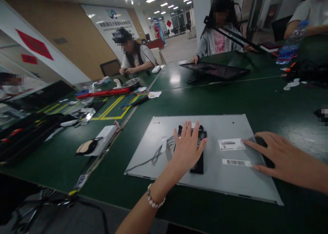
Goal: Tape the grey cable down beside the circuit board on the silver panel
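Observation:
A flat silvery metal panel [212,179], like the back of a display, lies on the green table before me. On its middle sits a black plastic bracket [200,164], partly covered by my left hand [188,146]. That hand rests palm down over the bracket, fingers spread. Grey cables [156,155] run from beside the bracket across the panel's left part, under a strip of white tape. My right hand [279,155] is at the panel's right edge, fingers apart, the index fingertip by a white label [232,144] and the thumb by a barcode sticker [236,162].
To the left lies a white power bank-like box [102,141] near the table seam. Beyond are a red tool [102,93], wires and yellow tape lines. Across the table, a person holds a dark screen panel [217,70]. A water bottle [292,44] stands at the far right.

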Motion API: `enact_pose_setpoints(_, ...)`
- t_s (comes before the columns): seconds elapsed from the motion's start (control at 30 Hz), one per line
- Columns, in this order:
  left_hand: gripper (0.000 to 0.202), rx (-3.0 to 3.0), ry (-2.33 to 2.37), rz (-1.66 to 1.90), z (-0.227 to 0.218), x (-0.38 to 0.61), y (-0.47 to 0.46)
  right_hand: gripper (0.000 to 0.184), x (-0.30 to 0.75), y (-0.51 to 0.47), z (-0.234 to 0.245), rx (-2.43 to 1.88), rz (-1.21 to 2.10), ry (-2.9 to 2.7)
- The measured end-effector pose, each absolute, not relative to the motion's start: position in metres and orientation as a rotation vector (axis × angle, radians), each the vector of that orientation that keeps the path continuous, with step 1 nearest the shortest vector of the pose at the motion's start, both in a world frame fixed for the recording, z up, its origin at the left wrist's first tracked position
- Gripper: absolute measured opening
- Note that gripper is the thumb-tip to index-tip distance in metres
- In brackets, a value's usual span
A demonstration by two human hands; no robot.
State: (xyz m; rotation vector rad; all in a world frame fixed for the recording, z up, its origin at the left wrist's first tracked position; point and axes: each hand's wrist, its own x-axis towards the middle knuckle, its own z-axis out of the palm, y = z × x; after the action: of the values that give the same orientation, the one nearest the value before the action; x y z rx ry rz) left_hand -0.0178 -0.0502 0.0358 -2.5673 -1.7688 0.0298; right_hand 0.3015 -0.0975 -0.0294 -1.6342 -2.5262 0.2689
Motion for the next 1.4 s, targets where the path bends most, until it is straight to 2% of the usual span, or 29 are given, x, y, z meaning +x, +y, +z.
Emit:
enact_pose_setpoints(0.1,0.065,-2.597,-1.729,0.024,0.033,-0.018,-0.052,0.079,0.295,-0.096,-0.038,-1.548,0.138,-2.574)
enact_pose_setpoints(0.27,0.063,-2.642,-1.669,0.012,0.032,-0.017,-0.055,0.082,0.286,-0.094,-0.042,-1.556,0.268,-2.631)
enact_pose_setpoints(0.77,0.062,-2.687,-1.494,0.031,0.013,-0.007,-0.071,0.074,0.226,-0.084,-0.038,-1.468,0.271,-2.625)
enact_pose_setpoints(1.4,0.054,-2.27,-1.875,0.161,0.001,-0.024,-0.045,0.074,0.134,-0.049,-0.021,-1.381,0.403,-2.602)
